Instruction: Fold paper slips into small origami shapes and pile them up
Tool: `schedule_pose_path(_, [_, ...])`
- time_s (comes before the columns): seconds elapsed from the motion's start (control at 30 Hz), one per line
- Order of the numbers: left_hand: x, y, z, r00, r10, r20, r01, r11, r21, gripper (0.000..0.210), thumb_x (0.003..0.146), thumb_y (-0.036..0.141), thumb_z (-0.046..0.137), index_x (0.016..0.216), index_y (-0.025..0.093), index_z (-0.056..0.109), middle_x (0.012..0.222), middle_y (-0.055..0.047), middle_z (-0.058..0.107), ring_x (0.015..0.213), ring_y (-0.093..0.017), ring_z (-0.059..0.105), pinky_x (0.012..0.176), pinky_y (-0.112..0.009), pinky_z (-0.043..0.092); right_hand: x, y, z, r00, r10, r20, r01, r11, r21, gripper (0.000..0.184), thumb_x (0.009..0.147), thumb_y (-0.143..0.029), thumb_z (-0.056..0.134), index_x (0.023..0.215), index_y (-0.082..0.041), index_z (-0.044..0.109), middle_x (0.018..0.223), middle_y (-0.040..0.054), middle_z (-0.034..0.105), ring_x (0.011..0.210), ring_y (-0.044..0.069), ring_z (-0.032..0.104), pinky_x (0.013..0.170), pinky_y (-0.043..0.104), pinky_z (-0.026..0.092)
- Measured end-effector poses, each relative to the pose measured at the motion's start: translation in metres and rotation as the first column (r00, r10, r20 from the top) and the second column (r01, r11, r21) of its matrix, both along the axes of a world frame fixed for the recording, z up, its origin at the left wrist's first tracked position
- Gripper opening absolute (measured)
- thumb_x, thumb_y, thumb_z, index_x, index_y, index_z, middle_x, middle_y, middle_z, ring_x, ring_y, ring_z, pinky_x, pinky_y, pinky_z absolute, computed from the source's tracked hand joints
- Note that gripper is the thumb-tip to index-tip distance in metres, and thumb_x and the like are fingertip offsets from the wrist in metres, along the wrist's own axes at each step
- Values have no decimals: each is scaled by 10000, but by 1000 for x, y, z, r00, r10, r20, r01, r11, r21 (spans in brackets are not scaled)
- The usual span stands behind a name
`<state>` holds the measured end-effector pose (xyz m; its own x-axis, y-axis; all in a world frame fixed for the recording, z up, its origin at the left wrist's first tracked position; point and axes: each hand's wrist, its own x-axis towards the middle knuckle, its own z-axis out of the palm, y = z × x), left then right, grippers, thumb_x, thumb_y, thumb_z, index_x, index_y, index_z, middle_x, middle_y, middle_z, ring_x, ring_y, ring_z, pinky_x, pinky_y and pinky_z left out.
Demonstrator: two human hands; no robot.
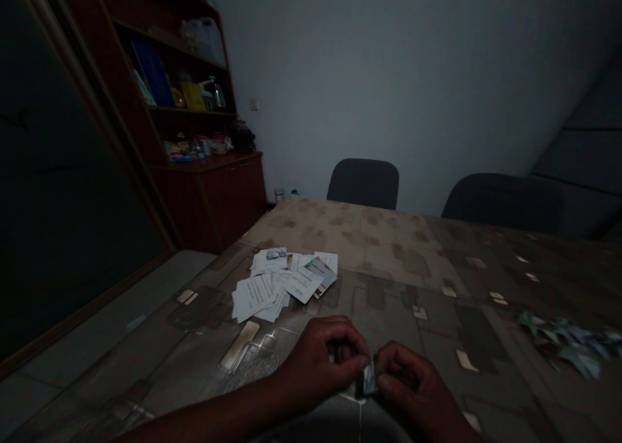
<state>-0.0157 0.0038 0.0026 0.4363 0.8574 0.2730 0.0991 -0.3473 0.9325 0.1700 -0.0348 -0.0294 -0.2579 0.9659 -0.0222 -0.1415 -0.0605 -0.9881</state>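
Near the front edge of the table, my left hand [331,357] and my right hand [416,386] come together around a small folded piece of paper [370,379]. Thumb and fingers of each hand pinch it from either side, and part of it is hidden by the fingertips. Beyond my left hand lies a loose, overlapping pile of printed cards [261,293], mostly white with text and a few with pictures. Off to the right sits a cluster of folded paper pieces [573,342], pale green and grey; the dim light blurs their details.
The table [359,242] has a patterned brown cover. Two dark chairs stand behind it, one at the middle [363,182] and another chair [500,200] farther right. A reddish wooden cabinet [218,200] with loaded shelves rises at the left against a pale wall.
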Motion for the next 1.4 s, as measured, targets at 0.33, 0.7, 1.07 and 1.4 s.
schedule_pose_path(0.33, [0, -2, 0, 999, 33, -27, -34, 999, -22, 50, 706, 90, 662, 691, 135, 678, 649, 11, 579, 614, -117, 521, 581, -218, 383, -2, 1, 4, 999, -47, -16, 47, 999, 12, 334, 703, -475, 784, 711, -185, 620, 654, -3, 611, 636, 154, 552, 620, 251, 426])
schedule_pose_path(0.7, [2, -9, -3, 992, 29, 120, -8, 985, -171, 92, 772, 226, 658, 798, 150, 614, 692, 15, 567, 643, -126, 509, 606, -237, 398, 5, -3, 10, 991, -132, 31, 129, 989, 71, 235, 765, -416, 761, 748, -201, 665, 692, 1, 641, 669, 156, 594, 635, 233, 476])
schedule_pose_path(1.07, [3, -11, -10, 991, -36, 130, 33, 999, 31, 158, 635, 147, 777, 753, 141, 672, 728, -18, 628, 595, -121, 554, 576, -230, 430, 5, -10, 17, 950, -219, 223, 113, 906, 408, 173, 865, -378, 639, 770, -237, 664, 721, 14, 632, 670, 182, 613, 632, 259, 470])
schedule_pose_path(1.4, [9, -14, -11, 994, 101, 44, -97, 991, -88, 92, 661, 70, 673, 708, 140, 637, 615, 17, 590, 570, -115, 545, 549, -209, 422, 2, -10, 12, 885, -294, 360, 169, 925, 340, 157, 840, -375, 628, 775, -234, 655, 693, 3, 630, 660, 188, 599, 615, 262, 462])
